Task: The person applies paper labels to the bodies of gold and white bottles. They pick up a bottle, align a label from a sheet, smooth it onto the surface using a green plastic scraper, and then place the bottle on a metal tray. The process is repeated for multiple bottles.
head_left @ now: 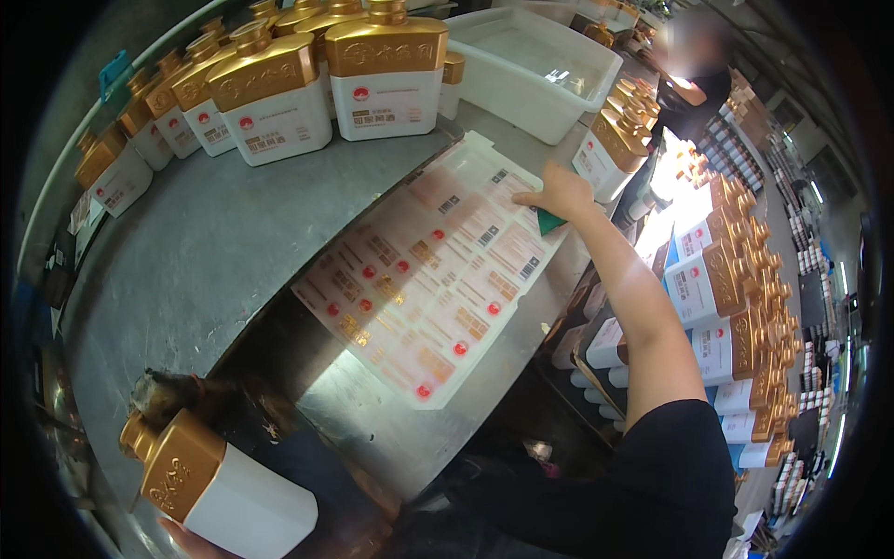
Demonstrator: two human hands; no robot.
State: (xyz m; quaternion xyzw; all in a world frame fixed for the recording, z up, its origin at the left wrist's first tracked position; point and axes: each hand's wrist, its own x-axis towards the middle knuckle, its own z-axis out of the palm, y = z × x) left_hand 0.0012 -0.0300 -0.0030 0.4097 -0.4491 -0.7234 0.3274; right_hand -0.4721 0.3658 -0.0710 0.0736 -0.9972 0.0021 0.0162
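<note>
At the lower left, a bottle (251, 503) with gold shoulders and a plain white body lies tilted. My left hand (184, 540) holds it from below, with only part of the fingers showing. Across the metal table, my right hand (565, 197) is at the far right corner of a sheet of printed labels (419, 279). A small green flat piece (549, 222) sticks out from under its fingers, mostly covered. The sheet bears red round marks, gold and dark print, and lies flat.
Several gold-and-white labelled bottles (386, 88) stand along the table's far left edge. Behind the sheet is a white plastic tub (521, 65). More bottles (712, 279) crowd the right side. A dark cloth-like bundle (168, 391) sits near the held bottle. Another person (694, 88) is at the far right.
</note>
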